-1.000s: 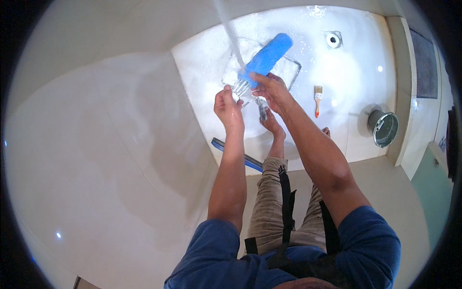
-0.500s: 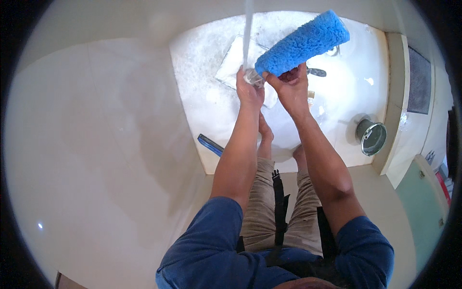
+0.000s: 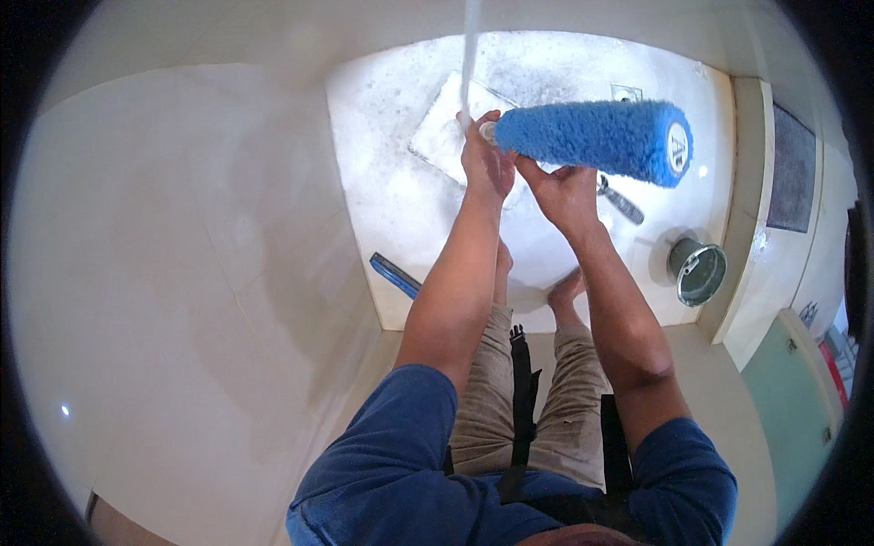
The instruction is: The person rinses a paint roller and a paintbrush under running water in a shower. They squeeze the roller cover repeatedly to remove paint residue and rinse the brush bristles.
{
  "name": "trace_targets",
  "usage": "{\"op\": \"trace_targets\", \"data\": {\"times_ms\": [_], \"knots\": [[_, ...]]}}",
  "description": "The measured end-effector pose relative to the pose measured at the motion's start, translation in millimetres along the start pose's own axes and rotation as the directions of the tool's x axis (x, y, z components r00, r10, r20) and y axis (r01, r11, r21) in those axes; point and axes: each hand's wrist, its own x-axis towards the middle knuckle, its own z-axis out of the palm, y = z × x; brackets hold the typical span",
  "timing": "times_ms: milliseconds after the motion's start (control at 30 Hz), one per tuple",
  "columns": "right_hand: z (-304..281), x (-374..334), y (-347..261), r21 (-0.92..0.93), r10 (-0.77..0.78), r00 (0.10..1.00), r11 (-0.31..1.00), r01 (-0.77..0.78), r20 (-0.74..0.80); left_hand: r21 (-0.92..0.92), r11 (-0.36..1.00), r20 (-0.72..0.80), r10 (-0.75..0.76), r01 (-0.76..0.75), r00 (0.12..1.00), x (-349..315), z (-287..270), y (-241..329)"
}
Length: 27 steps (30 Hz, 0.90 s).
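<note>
A fluffy blue paint roller cover (image 3: 592, 136) is held nearly level above the wet floor, with a round printed label on its right end. Its left end shows a pale ring. My right hand (image 3: 566, 196) is closed on it from below, some fingers hidden behind the pile. My left hand (image 3: 487, 159) curls around the pale left end, beside a falling stream of water (image 3: 470, 64). A scraper-like tool with a dark handle (image 3: 624, 202) lies on the floor below the roller cover, its other end partly hidden.
A white square slab or cloth (image 3: 437, 136) lies on the wet white floor (image 3: 373, 173). A blue and black bar-shaped tool (image 3: 394, 275) lies at left. A dark green bucket (image 3: 699, 273) stands at right by a raised ledge (image 3: 739, 200); a grey mat (image 3: 790, 168) lies beyond.
The roller cover has swung from a slant to nearly level, its right end lowered and turned so the label shows. Both hands have shifted slightly. The dark-handled tool is less covered.
</note>
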Motion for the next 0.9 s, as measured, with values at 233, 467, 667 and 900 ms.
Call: {"op": "trace_targets", "data": {"times_ms": [233,467,667,900], "knots": [[-14,-14,2,-0.206,-0.056,0.994,0.976,0.074,0.092,0.071,0.995,0.021,-0.064,0.062,0.998,-27,5,-12],[-85,-31,5,-0.712,0.469,0.836,0.687,-0.143,0.284,-0.08,0.995,0.138,-0.051,0.063,0.989,-22,-47,-13],[-154,-30,-23,-0.008,-0.059,0.997,0.998,0.059,0.05,0.085,0.996,-0.007,-0.036,0.037,0.999,-22,-60,-30],[-136,-53,-117,-0.002,0.449,0.891,0.893,-0.45,0.064,0.292,0.956,0.034,-0.028,0.017,0.999,-38,-59,-41]]}}
